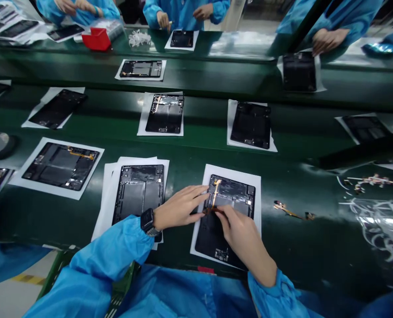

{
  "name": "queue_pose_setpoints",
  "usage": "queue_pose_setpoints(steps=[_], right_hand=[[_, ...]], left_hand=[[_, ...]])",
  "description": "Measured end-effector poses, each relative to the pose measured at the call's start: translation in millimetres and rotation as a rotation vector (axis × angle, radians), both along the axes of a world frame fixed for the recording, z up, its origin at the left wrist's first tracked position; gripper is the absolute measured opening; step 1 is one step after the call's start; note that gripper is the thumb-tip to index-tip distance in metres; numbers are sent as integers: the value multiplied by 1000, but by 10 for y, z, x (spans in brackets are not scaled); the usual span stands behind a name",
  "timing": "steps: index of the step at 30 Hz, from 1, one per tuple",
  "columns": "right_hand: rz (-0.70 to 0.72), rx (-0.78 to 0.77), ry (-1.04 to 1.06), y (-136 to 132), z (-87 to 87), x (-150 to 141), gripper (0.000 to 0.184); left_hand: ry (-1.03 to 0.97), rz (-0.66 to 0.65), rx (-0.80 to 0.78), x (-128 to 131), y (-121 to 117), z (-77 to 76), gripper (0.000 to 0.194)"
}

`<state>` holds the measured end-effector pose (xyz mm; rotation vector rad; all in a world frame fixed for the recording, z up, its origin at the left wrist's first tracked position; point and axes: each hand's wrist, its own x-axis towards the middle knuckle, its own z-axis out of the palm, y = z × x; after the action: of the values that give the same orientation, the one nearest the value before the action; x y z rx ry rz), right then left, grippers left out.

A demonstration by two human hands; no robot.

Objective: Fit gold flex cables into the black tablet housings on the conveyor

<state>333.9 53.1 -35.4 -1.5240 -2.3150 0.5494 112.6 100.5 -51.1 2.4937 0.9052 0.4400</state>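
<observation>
Head view: the right hand (244,234) pinches an orange flex cable (215,192) over a black tablet housing (212,238), on white paper (257,198) on the desk (289,247); the left hand (181,207), fingers loosely extended, is at the housing's left edge, contact unclear.

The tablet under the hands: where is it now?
In the head view, the opened tablet lies right of centre on a white sheet, with the left hand and right hand over it and a loose ribbon cable to its right.

The cable (215,193) is orange, the casing (207,238) black, the sleeves (116,247) blue.
</observation>
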Motion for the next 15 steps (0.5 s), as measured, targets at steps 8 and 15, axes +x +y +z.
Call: queue_pose_setpoints(steps=[8, 15], right_hand=[[90, 75, -116, 44, -1, -200, 14], [19, 84, 20, 2, -27, -202, 16]], left_hand=[[-71, -22, -35, -22, 6, -36, 54], [-54, -4, -40, -19, -2, -61, 61]])
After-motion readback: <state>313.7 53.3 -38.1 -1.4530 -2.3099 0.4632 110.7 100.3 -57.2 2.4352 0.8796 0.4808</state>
